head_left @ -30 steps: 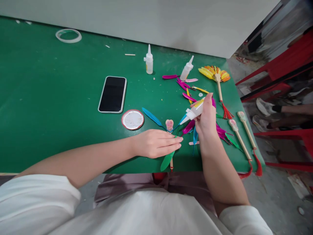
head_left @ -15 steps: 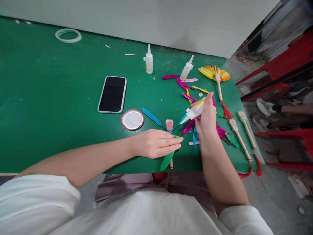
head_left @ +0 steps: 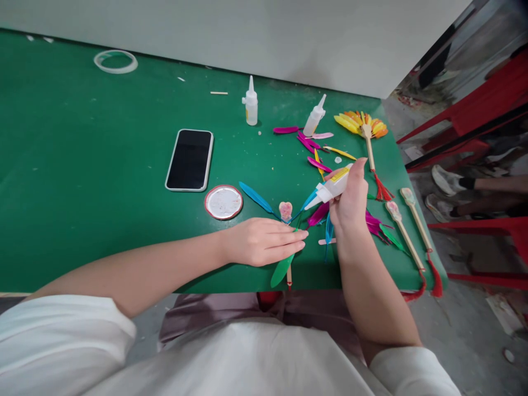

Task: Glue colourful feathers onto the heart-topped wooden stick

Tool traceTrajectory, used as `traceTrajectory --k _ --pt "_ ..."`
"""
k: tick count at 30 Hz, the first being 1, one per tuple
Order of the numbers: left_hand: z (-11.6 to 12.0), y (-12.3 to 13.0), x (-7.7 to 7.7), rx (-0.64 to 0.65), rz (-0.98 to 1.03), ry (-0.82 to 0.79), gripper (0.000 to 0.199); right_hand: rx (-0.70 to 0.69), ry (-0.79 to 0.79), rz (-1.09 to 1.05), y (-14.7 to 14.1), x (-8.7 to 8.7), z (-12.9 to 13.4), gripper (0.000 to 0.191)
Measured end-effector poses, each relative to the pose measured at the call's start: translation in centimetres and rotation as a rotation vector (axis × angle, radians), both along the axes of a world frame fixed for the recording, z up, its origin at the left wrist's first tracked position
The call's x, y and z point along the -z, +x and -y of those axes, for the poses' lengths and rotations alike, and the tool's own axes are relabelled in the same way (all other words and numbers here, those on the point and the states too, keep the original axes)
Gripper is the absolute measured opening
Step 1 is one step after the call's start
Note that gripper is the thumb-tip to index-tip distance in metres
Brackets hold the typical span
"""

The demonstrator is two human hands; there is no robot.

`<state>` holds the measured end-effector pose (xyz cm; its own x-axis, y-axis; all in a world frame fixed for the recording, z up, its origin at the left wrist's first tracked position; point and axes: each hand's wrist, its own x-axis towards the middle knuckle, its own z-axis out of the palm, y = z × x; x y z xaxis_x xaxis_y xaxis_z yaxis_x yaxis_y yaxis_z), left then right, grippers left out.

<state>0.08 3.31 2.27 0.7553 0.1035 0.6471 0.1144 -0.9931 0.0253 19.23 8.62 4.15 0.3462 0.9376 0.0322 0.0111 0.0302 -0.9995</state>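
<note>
My left hand (head_left: 266,242) lies over a wooden stick with a heart-shaped head (head_left: 285,210), its fingers pressed together at the stem of a green feather (head_left: 282,270). What its fingertips hold is partly hidden. Wrapped round a glue bottle (head_left: 336,184), my right hand (head_left: 350,198) tilts it with the nozzle down to the left, near the blue feather beside the stick. Another blue feather (head_left: 256,198) points up and left from the stick. Magenta feathers (head_left: 317,214) lie under and beside the right hand.
A phone (head_left: 190,160) and a round lid (head_left: 223,202) are left of the stick. Two glue bottles (head_left: 251,103) (head_left: 314,116) stand behind. At right are a yellow-orange feather fan (head_left: 368,135) and two tasselled sticks (head_left: 406,236) (head_left: 416,217). Someone's legs (head_left: 499,192) show beyond.
My right hand and the glue bottle have shifted very slightly, the bottle's rear end a little to the right. My left hand stays in place.
</note>
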Motion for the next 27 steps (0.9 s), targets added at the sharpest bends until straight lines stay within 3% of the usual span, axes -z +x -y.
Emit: traceTrajectory --k 13,18,24,27 --pt "-0.1 0.0 0.0 -0.001 -0.015 -0.023 0.024 -0.003 0.205 0.196 -0.2 0.1 1.0 0.053" --pt "-0.1 0.0 0.0 -0.001 -0.01 -0.01 0.022 0.015 0.23 0.21 -0.2 0.2 1.0 0.052" --pt "0.0 -0.1 0.0 0.01 0.006 -0.042 0.024 0.017 0.218 0.383 -0.1 0.0 1.2 0.04" --pt "0.0 -0.1 -0.2 0.016 0.023 -0.033 0.024 0.057 0.222 0.342 -0.1 -0.1 1.1 0.043"
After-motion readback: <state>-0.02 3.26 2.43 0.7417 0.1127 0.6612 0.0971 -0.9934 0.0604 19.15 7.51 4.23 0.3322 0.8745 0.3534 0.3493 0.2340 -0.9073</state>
